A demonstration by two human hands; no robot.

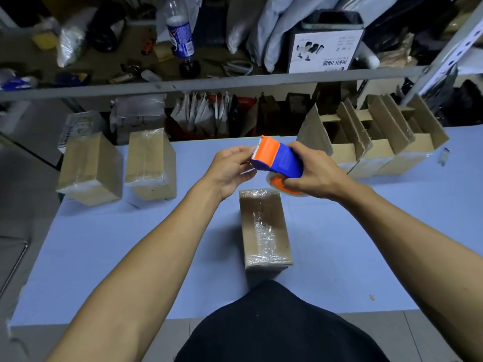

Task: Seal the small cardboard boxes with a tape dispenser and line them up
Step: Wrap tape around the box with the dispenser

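A pale blue table (104, 257) stands before cluttered grey shelving. At far left two sealed boxes (91, 168) of matte brown cardboard sit side by side, glossy clear tape wrinkling over their tops. The left hand (230, 168), palm turned inward above the table, pinches at the toothed orange front edge of the tape dispenser (277, 159), fingers curled together. Below the hands lies the taped box (264, 228), oblong, its film crinkled and shiny. The right hand (316, 173) grips the dispenser's smooth blue plastic body from above, fingers clamped round it. Far right, open boxes (386, 142) stand in a row, flaps upright.
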